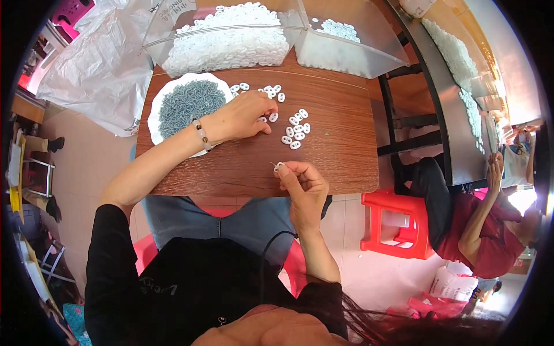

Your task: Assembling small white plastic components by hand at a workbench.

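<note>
Over the far middle of the brown wooden table [213, 173], my left hand [245, 115] reaches down among loose white oval pieces with two holes. Its thumb and fingers are bent and apart. One white piece [273, 117] lies right at its fingertips, and others are partly hidden under the hand. Near the front edge, my right hand [304, 185] pinches a small white two-hole piece [280, 167] between thumb and forefinger. A thin pin-like bit sticks out beside that piece. Further right lies a cluster of the same white pieces [298, 128].
A white scalloped plate [154, 118] heaped with small grey-blue pins stands left. Behind are clear bins [225, 34] [352, 55] of white pieces. A red stool [398, 222] and a person in a dark red top [485, 230] at another table are on the right.
</note>
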The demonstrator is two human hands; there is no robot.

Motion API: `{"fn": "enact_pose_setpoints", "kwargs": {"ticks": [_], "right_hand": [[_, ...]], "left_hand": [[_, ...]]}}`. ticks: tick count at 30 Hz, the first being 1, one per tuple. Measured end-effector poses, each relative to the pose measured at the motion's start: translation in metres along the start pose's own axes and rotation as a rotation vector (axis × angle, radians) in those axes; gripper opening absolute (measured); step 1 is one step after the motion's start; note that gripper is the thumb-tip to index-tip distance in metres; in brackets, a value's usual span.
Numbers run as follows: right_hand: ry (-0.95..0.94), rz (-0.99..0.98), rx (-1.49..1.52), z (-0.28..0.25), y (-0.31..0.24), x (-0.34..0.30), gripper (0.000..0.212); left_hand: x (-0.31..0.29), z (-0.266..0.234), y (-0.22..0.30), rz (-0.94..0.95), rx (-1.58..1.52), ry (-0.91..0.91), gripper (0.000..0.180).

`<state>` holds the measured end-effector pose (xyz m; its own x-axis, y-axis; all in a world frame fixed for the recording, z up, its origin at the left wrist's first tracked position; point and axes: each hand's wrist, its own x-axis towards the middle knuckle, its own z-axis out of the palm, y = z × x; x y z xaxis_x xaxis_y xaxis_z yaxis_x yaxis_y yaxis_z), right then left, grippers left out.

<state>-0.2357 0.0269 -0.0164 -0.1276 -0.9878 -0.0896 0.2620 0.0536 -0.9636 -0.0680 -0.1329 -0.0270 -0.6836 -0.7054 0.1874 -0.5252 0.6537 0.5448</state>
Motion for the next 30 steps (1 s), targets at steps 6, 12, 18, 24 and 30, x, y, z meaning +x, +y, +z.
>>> {"fn": "enact_pose_setpoints", "kwargs": {"ticks": [6,12,18,24,30], "right_hand": [[-0.007,-0.002,0.007,0.0,0.002,0.0,0.01],[-0.005,-0.008,-0.002,0.0,0.001,0.0,0.01],[-0.016,-0.016,0.005,-0.002,0.003,0.001,0.01],[-0.015,-0.005,-0.002,-0.001,0.002,0.002,0.009],[-0.015,0.001,-0.003,-0.001,0.003,0.002,0.009]], "left_hand": [[0.006,-0.001,0.01,-0.061,0.012,-0.009,0.032],[0.011,0.007,0.006,-0.017,0.096,0.03,0.024],[0.011,0.01,0.001,-0.009,0.115,0.0,0.019],[0.008,0.008,0.005,-0.018,0.1,0.02,0.016],[0.008,0.008,0.006,-0.011,0.025,0.009,0.013]]}}
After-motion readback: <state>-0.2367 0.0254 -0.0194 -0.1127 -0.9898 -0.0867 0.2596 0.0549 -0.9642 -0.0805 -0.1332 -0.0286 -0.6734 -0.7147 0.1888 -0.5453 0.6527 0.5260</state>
